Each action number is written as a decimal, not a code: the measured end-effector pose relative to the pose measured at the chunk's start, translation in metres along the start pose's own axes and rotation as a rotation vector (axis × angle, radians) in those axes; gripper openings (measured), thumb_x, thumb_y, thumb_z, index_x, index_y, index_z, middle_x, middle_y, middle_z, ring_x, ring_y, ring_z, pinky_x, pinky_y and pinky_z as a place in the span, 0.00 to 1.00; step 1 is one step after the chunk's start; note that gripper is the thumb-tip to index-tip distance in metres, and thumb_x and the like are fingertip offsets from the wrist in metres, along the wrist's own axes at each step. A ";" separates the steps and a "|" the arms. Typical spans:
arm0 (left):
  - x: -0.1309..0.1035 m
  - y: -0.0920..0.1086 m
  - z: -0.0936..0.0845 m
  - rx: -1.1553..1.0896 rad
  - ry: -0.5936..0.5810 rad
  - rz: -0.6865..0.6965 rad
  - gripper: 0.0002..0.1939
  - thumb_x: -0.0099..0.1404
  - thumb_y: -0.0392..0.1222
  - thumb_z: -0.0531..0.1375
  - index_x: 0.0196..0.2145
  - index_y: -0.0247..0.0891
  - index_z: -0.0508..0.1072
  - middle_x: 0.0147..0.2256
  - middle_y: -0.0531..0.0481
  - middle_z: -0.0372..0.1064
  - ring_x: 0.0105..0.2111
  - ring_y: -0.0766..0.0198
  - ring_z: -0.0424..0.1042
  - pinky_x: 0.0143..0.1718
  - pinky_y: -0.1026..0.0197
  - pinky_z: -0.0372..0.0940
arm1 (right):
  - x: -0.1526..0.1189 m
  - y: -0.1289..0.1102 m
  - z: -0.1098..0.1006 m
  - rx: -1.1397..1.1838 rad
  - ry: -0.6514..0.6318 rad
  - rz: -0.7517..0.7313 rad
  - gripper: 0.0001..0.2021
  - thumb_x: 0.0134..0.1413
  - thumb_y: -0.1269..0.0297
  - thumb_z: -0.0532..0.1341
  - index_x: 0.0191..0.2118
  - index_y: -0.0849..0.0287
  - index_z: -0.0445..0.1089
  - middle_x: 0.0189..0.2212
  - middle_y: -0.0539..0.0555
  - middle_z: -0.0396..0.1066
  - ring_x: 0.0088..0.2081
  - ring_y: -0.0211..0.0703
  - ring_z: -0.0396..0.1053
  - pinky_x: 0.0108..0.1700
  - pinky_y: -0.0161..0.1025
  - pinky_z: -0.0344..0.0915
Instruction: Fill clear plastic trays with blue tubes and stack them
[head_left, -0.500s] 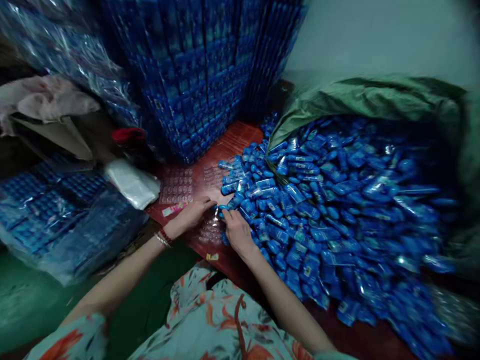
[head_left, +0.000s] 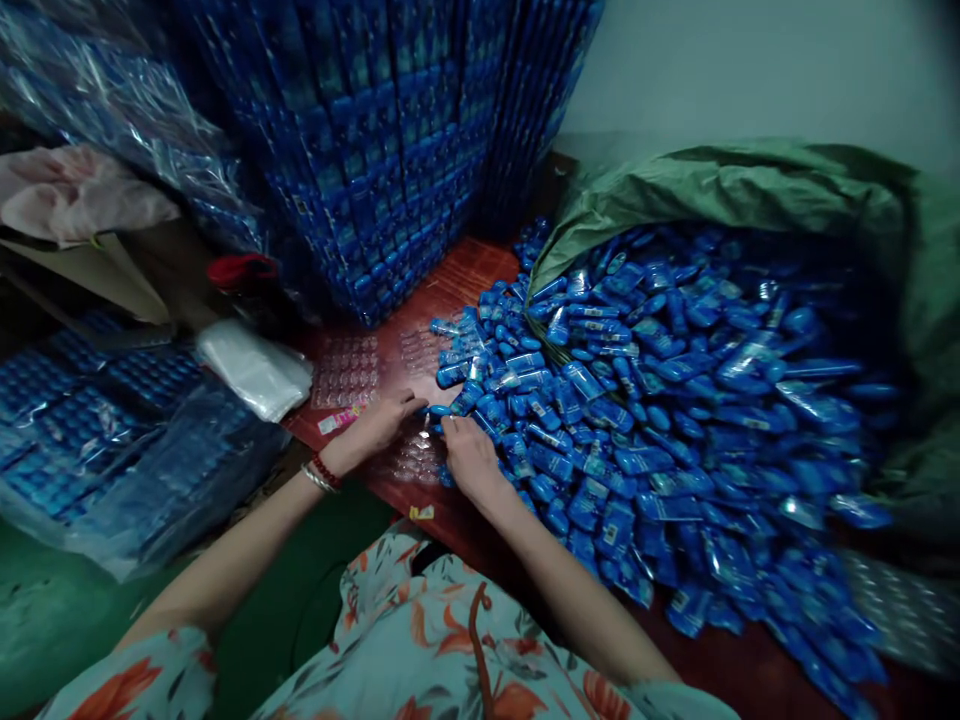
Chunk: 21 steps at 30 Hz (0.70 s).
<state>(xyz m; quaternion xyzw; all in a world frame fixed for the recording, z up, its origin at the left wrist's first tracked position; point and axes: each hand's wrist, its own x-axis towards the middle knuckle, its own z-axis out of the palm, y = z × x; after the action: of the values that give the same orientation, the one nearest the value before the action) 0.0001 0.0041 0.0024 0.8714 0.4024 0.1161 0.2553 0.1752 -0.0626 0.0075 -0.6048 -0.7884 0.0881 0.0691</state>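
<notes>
My left hand (head_left: 384,424) wears a red bead bracelet and a silver bangle. Its fingers are pinched over a clear blister tray (head_left: 409,462); what lies between the fingertips is too small to make out. Close by on the right, the curled fingers of my right hand (head_left: 472,458) grip a small glossy blue pack (head_left: 440,411), partly hidden by the fingertips. Beside that hand spreads a large heap of similar blue packs (head_left: 570,400), spilling out of a green woven sack (head_left: 720,170).
More clear trays (head_left: 345,372) lie on the red-brown table (head_left: 472,268). Tall stacks of filled blue trays (head_left: 360,180) stand behind. On the left are white plastic bags (head_left: 259,370), a red-topped object (head_left: 241,272) and a plastic-wrapped blue bundle (head_left: 120,440).
The whole view has shifted slightly left. Both hands stay close together over the tray, with only small finger movement visible.
</notes>
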 end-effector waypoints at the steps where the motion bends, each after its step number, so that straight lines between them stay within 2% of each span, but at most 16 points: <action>1: -0.001 0.001 0.001 0.028 -0.008 0.003 0.21 0.61 0.26 0.49 0.50 0.38 0.68 0.41 0.44 0.67 0.38 0.61 0.68 0.42 0.60 0.64 | 0.001 -0.010 -0.001 -0.075 -0.002 0.005 0.13 0.59 0.78 0.48 0.42 0.66 0.68 0.35 0.63 0.71 0.39 0.50 0.67 0.41 0.43 0.63; 4: -0.002 0.003 0.004 0.149 -0.026 -0.001 0.22 0.62 0.27 0.48 0.51 0.37 0.67 0.40 0.44 0.66 0.37 0.62 0.68 0.40 0.61 0.65 | 0.011 -0.035 -0.001 -0.210 0.010 0.040 0.14 0.58 0.79 0.46 0.40 0.70 0.68 0.34 0.66 0.70 0.38 0.50 0.67 0.38 0.43 0.63; 6: -0.001 0.002 0.006 0.189 0.001 -0.014 0.22 0.63 0.28 0.48 0.53 0.37 0.66 0.40 0.44 0.66 0.36 0.61 0.68 0.39 0.60 0.65 | 0.016 -0.037 -0.003 -0.211 -0.003 0.053 0.14 0.58 0.79 0.46 0.42 0.69 0.68 0.35 0.66 0.70 0.39 0.49 0.68 0.37 0.41 0.63; 8: -0.001 -0.002 0.008 0.199 0.049 -0.024 0.23 0.63 0.28 0.48 0.54 0.37 0.65 0.40 0.44 0.66 0.37 0.61 0.68 0.40 0.59 0.65 | 0.016 -0.027 -0.008 -0.152 -0.001 0.024 0.15 0.60 0.77 0.48 0.48 0.66 0.66 0.39 0.63 0.70 0.41 0.48 0.68 0.39 0.41 0.63; 11: -0.003 -0.008 0.012 0.166 0.129 0.004 0.27 0.61 0.26 0.47 0.56 0.39 0.64 0.42 0.45 0.66 0.40 0.60 0.67 0.43 0.58 0.65 | 0.003 0.004 -0.022 -0.036 0.055 0.030 0.18 0.63 0.69 0.50 0.58 0.59 0.57 0.45 0.59 0.68 0.44 0.46 0.67 0.42 0.41 0.62; 13: -0.007 -0.011 0.017 0.130 0.176 0.030 0.28 0.61 0.26 0.47 0.58 0.41 0.62 0.45 0.44 0.65 0.42 0.60 0.67 0.45 0.57 0.65 | -0.011 0.025 -0.031 0.004 0.045 0.110 0.16 0.64 0.66 0.50 0.56 0.57 0.60 0.45 0.57 0.68 0.45 0.46 0.67 0.43 0.40 0.62; 15: -0.012 -0.011 0.023 0.097 0.221 0.032 0.26 0.64 0.30 0.49 0.59 0.41 0.60 0.48 0.43 0.64 0.44 0.58 0.67 0.45 0.56 0.65 | -0.024 0.039 -0.035 -0.002 -0.048 0.153 0.14 0.63 0.63 0.51 0.53 0.57 0.62 0.44 0.56 0.68 0.43 0.46 0.67 0.41 0.40 0.61; 18: -0.017 -0.012 0.028 0.092 0.265 0.024 0.24 0.66 0.33 0.49 0.59 0.41 0.60 0.49 0.41 0.62 0.45 0.57 0.67 0.45 0.54 0.65 | -0.040 0.044 -0.030 -0.093 -0.192 0.128 0.16 0.59 0.65 0.56 0.54 0.57 0.62 0.46 0.58 0.66 0.43 0.48 0.67 0.40 0.41 0.61; 21: -0.018 -0.012 0.025 0.116 0.328 0.065 0.23 0.66 0.34 0.49 0.58 0.41 0.60 0.50 0.40 0.62 0.47 0.56 0.65 0.47 0.52 0.64 | -0.050 0.039 -0.018 -0.192 -0.224 0.123 0.17 0.57 0.71 0.55 0.53 0.58 0.63 0.44 0.59 0.66 0.45 0.51 0.64 0.42 0.43 0.60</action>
<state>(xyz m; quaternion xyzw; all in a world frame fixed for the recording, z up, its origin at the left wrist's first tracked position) -0.0092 -0.0117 -0.0255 0.8666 0.4161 0.2416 0.1319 0.2283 -0.1000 0.0165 -0.6420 -0.7576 0.0831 -0.0830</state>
